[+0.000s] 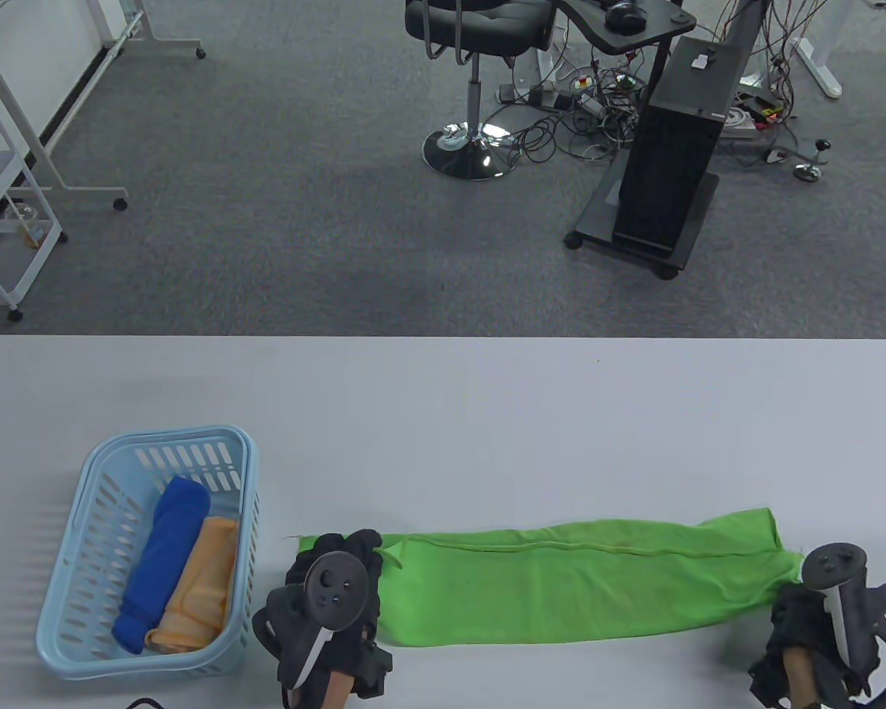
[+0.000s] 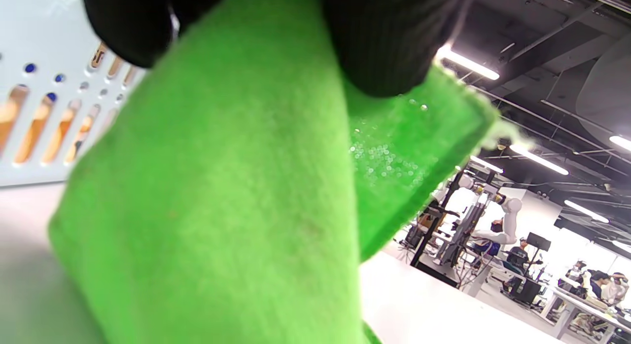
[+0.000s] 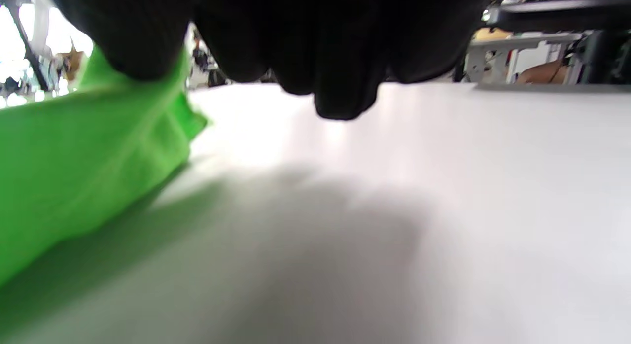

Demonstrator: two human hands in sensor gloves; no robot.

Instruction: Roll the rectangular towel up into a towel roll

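Note:
A bright green towel (image 1: 561,583) lies folded lengthwise in a long strip across the near part of the white table (image 1: 443,413). My left hand (image 1: 340,561) grips its left end; the left wrist view shows the green cloth (image 2: 222,196) pinched and lifted between gloved fingers (image 2: 389,43). My right hand (image 1: 805,605) holds the towel's right end at the near corner; in the right wrist view the curled fingers (image 3: 335,53) hang over the table with the green cloth (image 3: 84,156) under the leftmost one.
A light blue plastic basket (image 1: 88,554) stands at the near left, right beside my left hand, holding a rolled blue towel (image 1: 164,561) and a rolled orange towel (image 1: 199,583). Beyond the table's far edge are carpet, an office chair (image 1: 480,29) and a black stand (image 1: 672,155).

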